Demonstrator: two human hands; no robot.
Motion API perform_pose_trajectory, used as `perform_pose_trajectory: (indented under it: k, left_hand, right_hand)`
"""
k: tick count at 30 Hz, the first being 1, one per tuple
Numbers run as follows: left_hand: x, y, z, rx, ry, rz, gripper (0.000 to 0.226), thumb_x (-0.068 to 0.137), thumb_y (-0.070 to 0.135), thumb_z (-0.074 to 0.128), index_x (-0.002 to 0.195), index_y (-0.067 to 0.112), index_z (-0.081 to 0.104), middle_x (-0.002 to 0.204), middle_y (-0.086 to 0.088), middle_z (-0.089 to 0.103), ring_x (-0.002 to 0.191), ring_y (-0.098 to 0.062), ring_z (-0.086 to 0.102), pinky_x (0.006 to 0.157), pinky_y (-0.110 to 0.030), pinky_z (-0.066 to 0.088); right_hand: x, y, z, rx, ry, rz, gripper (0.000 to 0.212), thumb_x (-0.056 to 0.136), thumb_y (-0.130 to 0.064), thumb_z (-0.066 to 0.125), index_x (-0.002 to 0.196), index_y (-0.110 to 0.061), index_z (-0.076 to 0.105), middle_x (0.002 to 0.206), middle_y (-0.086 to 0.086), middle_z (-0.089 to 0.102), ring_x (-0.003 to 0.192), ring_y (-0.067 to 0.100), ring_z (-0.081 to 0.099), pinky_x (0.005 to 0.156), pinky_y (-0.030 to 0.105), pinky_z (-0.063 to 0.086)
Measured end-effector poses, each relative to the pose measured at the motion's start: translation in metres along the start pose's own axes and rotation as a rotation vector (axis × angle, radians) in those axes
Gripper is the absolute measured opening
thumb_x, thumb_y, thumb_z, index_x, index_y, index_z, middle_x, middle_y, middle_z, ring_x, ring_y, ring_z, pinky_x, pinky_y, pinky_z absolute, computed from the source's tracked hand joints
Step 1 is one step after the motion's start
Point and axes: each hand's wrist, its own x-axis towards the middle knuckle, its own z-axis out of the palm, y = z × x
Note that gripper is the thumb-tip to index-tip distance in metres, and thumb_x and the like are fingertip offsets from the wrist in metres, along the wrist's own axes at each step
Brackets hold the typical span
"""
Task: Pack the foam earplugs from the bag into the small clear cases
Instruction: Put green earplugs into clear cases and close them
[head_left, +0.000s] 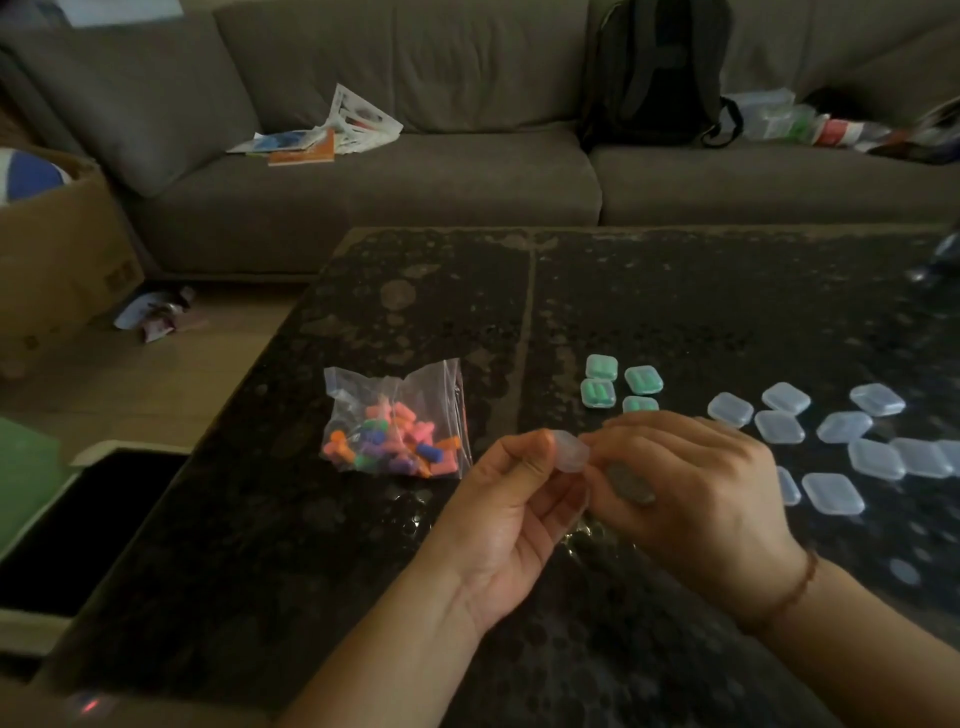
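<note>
At the far left of the frame a cardboard box (49, 260) stands on the floor, and behind it a grey sofa (395, 171) runs across the top, with loose papers (322, 135) on its seat. Left of centre, on the dark speckled table (260, 519), lies the clear bag (397, 421) of foam earplugs (395, 441) — pink, orange, blue, purple and green, all inside the plastic. Just below and right of it the left hand (511, 506) is raised palm-up, its thumb and fingertips curled to pinch one small clear case (571, 453). The right hand (691, 483) meets it from the other side, fingers bent onto the same case (whether the lid is open I cannot tell). Above the hands sit four cases with green earplugs (618, 384), close together. Further right, the empty clear cases (831, 436) lie scattered near one another on the table. In the upper right a dark backpack (660, 78) leans on the sofa.
</note>
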Motion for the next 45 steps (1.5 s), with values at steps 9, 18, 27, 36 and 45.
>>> perform_pose_trajectory:
  k: [9,18,27,36,45]
  left_hand:
    - [0.005,0.001,-0.002,0.086,0.021,0.034,0.029,0.072,0.024,0.073,0.094,0.006,0.067,0.098,-0.012,0.075,0.088,-0.020,0.074,0.081,-0.030,0.060]
    - [-0.003,0.000,0.003,0.414,-0.065,-0.074,0.045,0.079,0.019,0.074,0.122,0.014,0.066,0.108,-0.006,0.077,0.098,-0.017,0.074,0.079,-0.028,0.056]
    - [-0.017,0.059,-0.018,0.258,0.141,0.008,0.037,0.080,0.023,0.070,0.116,0.012,0.071,0.096,-0.010,0.077,0.083,-0.021,0.075,0.066,-0.032,0.060]
    - [-0.023,0.127,-0.086,0.179,0.611,0.357,0.022,0.082,0.016,0.074,0.103,0.018,0.070,0.093,-0.003,0.070,0.084,-0.014,0.067,0.063,-0.026,0.051]
    - [0.003,0.124,-0.115,0.340,0.757,0.323,0.031,0.096,0.019,0.065,0.127,0.019,0.063,0.119,-0.006,0.065,0.109,-0.021,0.063,0.083,-0.033,0.046]
  right_hand:
    - [-0.001,-0.004,0.003,0.076,-0.025,0.130,0.025,0.089,-0.037,0.055,0.094,-0.019,0.071,0.090,-0.005,0.072,0.074,0.010,0.068,0.058,0.031,0.058]
    - [0.003,0.001,-0.001,0.220,-0.061,0.337,0.031,0.091,-0.041,0.044,0.108,-0.024,0.063,0.091,-0.012,0.066,0.075,0.002,0.065,0.062,0.025,0.058]
    - [0.035,0.012,0.013,0.389,-0.185,0.431,0.021,0.082,-0.036,0.057,0.102,-0.033,0.065,0.120,-0.015,0.057,0.102,0.003,0.060,0.083,0.027,0.056]
    - [0.095,0.008,0.111,0.182,-0.628,0.164,0.021,0.088,-0.044,0.061,0.108,-0.047,0.067,0.158,-0.013,0.010,0.144,0.022,0.002,0.114,0.046,0.028]
    - [0.110,-0.009,0.134,0.389,-0.696,0.110,0.026,0.085,-0.050,0.061,0.097,-0.070,0.049,0.157,-0.024,-0.006,0.141,0.009,-0.010,0.113,0.044,0.014]
